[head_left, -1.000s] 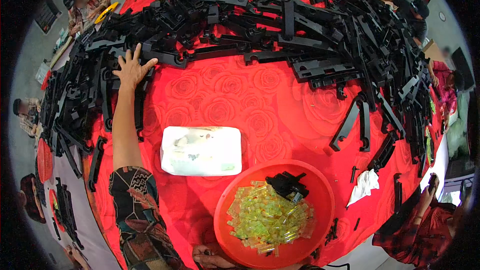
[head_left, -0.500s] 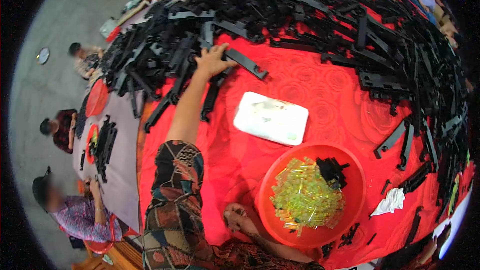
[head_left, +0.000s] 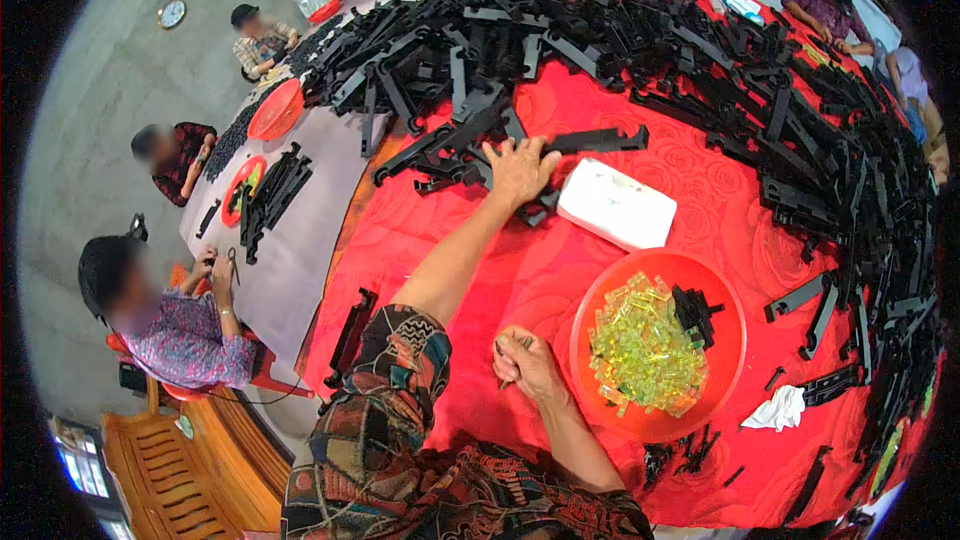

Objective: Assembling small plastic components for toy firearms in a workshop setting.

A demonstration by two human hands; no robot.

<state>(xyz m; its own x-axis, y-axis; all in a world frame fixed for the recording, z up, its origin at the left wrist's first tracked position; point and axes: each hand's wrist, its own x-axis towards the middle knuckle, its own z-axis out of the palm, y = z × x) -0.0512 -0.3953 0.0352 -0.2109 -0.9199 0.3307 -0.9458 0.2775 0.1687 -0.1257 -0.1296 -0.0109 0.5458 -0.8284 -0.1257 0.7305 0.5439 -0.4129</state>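
Black plastic strips [head_left: 470, 155] lie under the left hand's [head_left: 520, 170] spread-open grip (right hand [head_left: 525, 365] curled, seemingly around something small).

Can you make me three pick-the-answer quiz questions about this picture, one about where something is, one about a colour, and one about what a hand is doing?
1. Where is the white box?
A. between the black parts and the bowl
B. inside the bowl
C. on the floor

2. What colour is the bowl?
A. blue
B. orange-red
C. white

3. What is the left hand doing?
A. resting in the lap
B. holding the white rag
C. reaching onto the black parts

Answers:
1. A, the box lies on the red cloth just above the bowl and below the pile.
2. B, its rim shows orange-red around the yellow pieces.
3. C, the arm stretches out and the fingers lie on the parts at the pile's edge.
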